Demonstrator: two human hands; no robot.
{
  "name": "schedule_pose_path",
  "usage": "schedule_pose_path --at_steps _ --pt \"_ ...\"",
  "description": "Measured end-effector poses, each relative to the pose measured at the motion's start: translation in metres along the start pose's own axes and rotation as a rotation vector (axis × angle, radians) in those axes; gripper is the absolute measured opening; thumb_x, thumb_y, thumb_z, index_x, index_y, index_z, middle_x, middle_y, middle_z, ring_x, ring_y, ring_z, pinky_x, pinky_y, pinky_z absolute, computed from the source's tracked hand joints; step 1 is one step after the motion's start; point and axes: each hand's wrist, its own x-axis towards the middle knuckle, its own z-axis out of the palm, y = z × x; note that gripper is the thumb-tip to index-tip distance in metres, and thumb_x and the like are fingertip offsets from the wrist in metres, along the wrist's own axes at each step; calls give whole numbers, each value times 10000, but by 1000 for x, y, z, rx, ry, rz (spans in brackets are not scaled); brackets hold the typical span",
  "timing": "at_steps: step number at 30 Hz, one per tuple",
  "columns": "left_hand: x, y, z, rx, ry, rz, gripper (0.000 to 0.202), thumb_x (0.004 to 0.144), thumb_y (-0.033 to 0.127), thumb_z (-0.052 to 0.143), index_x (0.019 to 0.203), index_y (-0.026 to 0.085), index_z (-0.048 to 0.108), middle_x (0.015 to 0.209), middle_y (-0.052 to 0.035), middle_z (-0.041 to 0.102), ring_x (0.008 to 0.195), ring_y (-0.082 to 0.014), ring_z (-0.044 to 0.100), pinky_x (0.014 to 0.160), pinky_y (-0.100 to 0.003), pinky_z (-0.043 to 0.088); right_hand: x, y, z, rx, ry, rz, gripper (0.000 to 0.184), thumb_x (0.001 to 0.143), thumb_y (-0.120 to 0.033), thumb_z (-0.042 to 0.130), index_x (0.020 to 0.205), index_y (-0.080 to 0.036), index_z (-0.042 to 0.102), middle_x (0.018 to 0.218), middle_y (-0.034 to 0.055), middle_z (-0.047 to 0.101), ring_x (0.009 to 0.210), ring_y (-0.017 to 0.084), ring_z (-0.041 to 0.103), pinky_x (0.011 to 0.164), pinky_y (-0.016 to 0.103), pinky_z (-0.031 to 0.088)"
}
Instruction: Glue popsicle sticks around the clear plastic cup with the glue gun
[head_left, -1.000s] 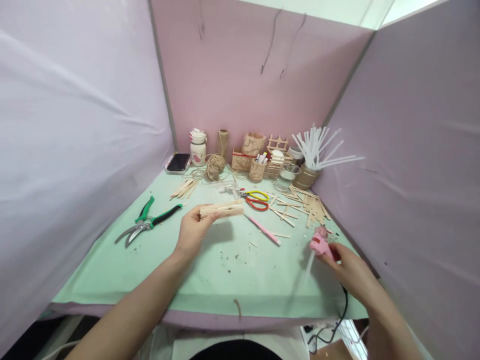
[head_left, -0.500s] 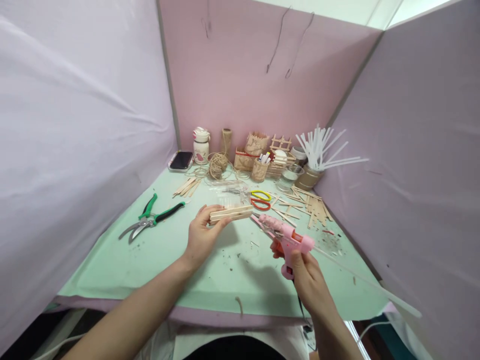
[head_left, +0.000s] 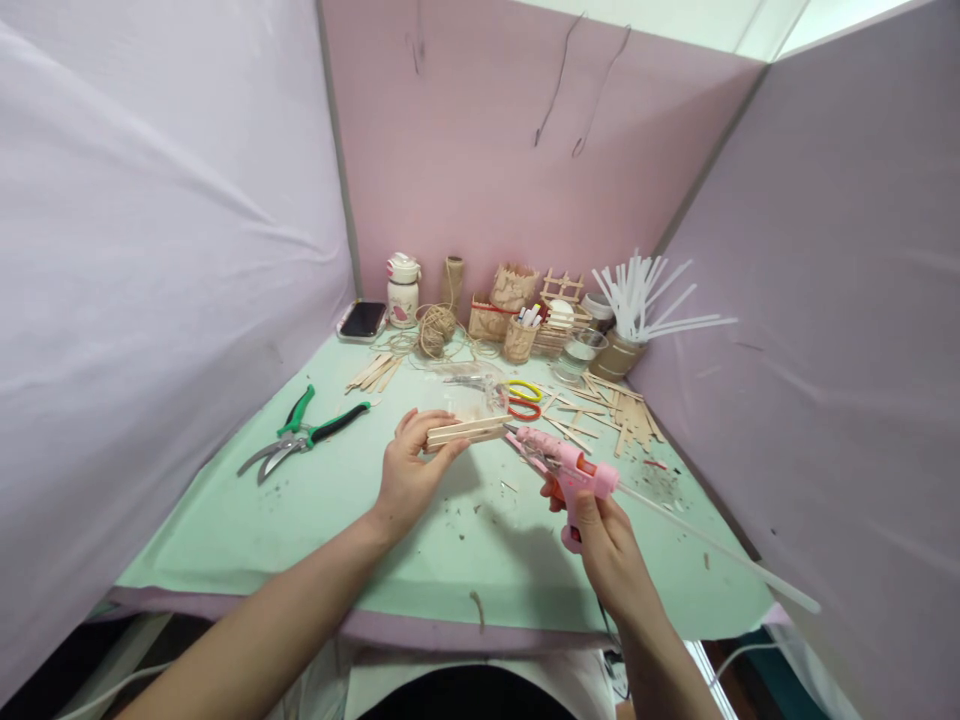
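My left hand (head_left: pixel 411 472) grips a small assembly of wooden craft sticks (head_left: pixel 466 431), held level above the green mat (head_left: pixel 315 510). My right hand (head_left: pixel 611 545) is closed round the handle of a pink hot glue gun (head_left: pixel 562 465). The gun's nozzle points left and nearly touches the right end of the sticks. A long white glue stick (head_left: pixel 712 547) juts out of the gun's back toward the lower right.
Green-handled pruning shears (head_left: pixel 300 440) lie at the left. Yellow and red scissors (head_left: pixel 521 400) and loose craft sticks (head_left: pixel 622 415) lie behind the hands. Along the back stand a phone (head_left: pixel 361 321), a twine ball (head_left: pixel 435 330), a cup of white sticks (head_left: pixel 622 350) and small wooden crafts. Cloth partitions close three sides.
My right hand lifted the glue gun from the mat's right edge and brought it left, nozzle up to the sticks. My left hand kept the stick assembly almost still.
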Motion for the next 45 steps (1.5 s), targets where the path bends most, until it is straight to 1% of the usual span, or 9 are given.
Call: schedule_pose_path --at_steps 5,9,14,20,24,28,36,45 --pt "-1 -3 0 27 5 51 169 790 359 713 882 218 701 969 -51 735 958 -208 671 1109 -474 330 1 0 0 -20 -4 -19 617 900 -683 370 952 -150 675 817 69 617 579 135 513 518 258 455" --pt "-1 -2 0 41 -9 55 166 795 358 710 883 218 698 974 -50 735 955 -202 672 1118 -476 315 0 -1 0 -18 1 -21 608 903 -677 372 925 -153 681 803 69 618 586 141 518 511 254 454" --pt "-2 0 -1 51 -14 54 152 795 350 709 871 219 701 969 -48 739 974 -213 671 1100 -474 334 -1 0 1 8 4 -12 585 907 -667 377 913 -162 672 827 74 629 583 142 513 508 257 456" --pt "-2 -1 -1 71 -14 91 147 802 345 704 878 219 703 975 -45 741 955 -202 676 1109 -471 327 0 0 1 0 3 -13 568 907 -670 371 859 -173 642 824 74 635 577 146 514 511 264 454" --pt "-3 -1 -1 88 -22 92 142 809 340 700 885 220 698 974 -39 740 963 -198 675 1114 -474 319 -1 1 1 1 7 -27 557 909 -664 376 827 -175 629 831 74 638 551 133 498 497 257 446" --pt "-3 1 -1 97 -28 93 147 805 340 703 884 215 699 964 -41 739 966 -201 676 1113 -475 319 -2 0 2 2 12 -22 557 913 -658 375 839 -171 635 856 83 648 558 134 506 497 253 453" --pt "-4 -1 -1 97 -31 92 155 810 351 697 901 225 704 980 -39 735 976 -200 673 1124 -474 312 -3 1 1 -8 18 -12 563 912 -652 379 860 -168 662 863 89 661 521 128 488 474 258 430" --pt "-3 -2 -1 99 -29 94 161 808 350 702 911 226 704 997 -44 734 980 -201 672 1126 -474 307 -3 1 1 -22 20 -21 555 908 -657 369 820 -182 642 775 66 646 500 133 459 467 265 396"
